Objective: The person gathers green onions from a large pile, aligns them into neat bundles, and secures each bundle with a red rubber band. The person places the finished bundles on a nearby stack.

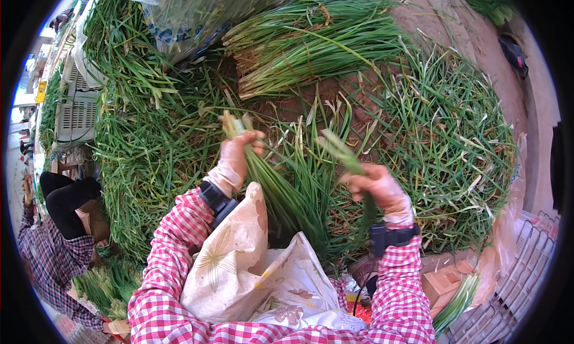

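My left hand (237, 158) is closed around a bunch of green leafy stalks (280, 182), garlic chives by their look, with the pale stem ends pointing up and away from me. To the right, my right hand (370, 185) grips a smaller bunch of the same stalks (343, 153), blurred by motion. Loose stalks (309, 164) lie between and below the two hands. A flowered cloth (224, 263) covers my lap. Beyond my hands rest larger bundles of stalks (314, 48) with pale stem ends at the left.
Heaps of loose leaves lie at left (143, 164) and right (453, 142). A clear plastic bag (193, 16) sits at the upper left, near a pale plastic crate (76, 115). A co-worker (58, 250) sits at far left. A wooden block (448, 281) and a small bundle (457, 303) are at lower right.
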Demonstrator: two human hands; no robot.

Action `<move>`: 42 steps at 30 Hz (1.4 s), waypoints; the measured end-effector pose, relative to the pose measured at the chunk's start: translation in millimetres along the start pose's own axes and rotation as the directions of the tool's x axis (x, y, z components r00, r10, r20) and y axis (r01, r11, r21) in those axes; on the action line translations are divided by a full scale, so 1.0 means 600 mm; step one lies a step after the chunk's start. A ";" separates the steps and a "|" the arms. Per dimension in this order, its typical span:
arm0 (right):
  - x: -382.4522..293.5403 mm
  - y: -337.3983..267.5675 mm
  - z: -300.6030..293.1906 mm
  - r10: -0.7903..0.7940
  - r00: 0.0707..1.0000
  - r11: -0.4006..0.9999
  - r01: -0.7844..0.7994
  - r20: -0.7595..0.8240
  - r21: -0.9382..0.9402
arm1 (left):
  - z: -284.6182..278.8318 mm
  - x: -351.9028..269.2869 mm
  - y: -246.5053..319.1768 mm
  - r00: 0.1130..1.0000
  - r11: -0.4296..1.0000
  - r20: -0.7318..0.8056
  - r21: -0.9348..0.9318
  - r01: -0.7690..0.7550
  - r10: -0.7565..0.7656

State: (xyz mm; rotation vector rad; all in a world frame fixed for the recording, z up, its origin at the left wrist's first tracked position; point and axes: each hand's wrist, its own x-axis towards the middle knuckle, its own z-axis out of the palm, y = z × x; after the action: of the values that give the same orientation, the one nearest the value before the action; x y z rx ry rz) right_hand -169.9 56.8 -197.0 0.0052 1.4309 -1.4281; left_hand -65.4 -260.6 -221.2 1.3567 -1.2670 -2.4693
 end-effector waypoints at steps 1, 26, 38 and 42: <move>-0.004 -0.002 -0.025 -0.046 0.995 0.998 0.049 -0.084 0.028 | -0.012 0.006 0.008 0.995 0.994 -0.009 -0.039 0.102 -0.102; 0.184 0.113 0.166 -0.063 0.940 0.401 -0.285 -0.336 -0.871 | -0.025 -0.049 0.027 0.768 0.988 0.626 0.021 0.152 -0.132; 0.077 0.057 0.010 -0.190 0.978 0.920 0.147 -0.086 -0.363 | 0.017 -0.055 0.037 0.780 0.992 0.617 0.122 0.038 -0.105; 0.057 0.042 0.035 -0.051 0.995 0.957 0.075 0.091 -0.279 | 0.048 -0.073 0.055 0.856 0.934 0.411 0.295 0.200 -0.313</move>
State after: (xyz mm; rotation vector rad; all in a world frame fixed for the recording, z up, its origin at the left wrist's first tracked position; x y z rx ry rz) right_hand -155.5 27.4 -230.8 -0.2805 1.5654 -1.2483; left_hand -70.0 -246.6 -160.7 1.0840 -1.6171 -3.0373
